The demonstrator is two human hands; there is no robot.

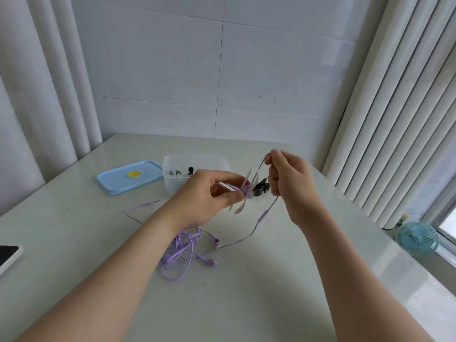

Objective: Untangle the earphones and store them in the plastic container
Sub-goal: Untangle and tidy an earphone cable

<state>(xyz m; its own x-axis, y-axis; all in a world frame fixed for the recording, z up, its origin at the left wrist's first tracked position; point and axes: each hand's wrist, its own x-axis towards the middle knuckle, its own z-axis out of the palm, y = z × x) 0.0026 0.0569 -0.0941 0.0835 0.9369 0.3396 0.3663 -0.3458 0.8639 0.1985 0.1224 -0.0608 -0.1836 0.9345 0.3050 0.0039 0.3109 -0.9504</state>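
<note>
Holds both hands up over the pale table (246,304), just in front of the open plastic container (170,185): pinches a wound bunch of purple cord (244,190) between thumb and fingertips of the left hand (207,196), and grips a loop of the same cord in the curled fingers of the right hand (288,183). Leaves the rest of the earphones (182,253) in a tangled heap on the table below the left wrist, with the plug (154,201) lying apart to the left, nearer the blue lid (123,177).
</note>
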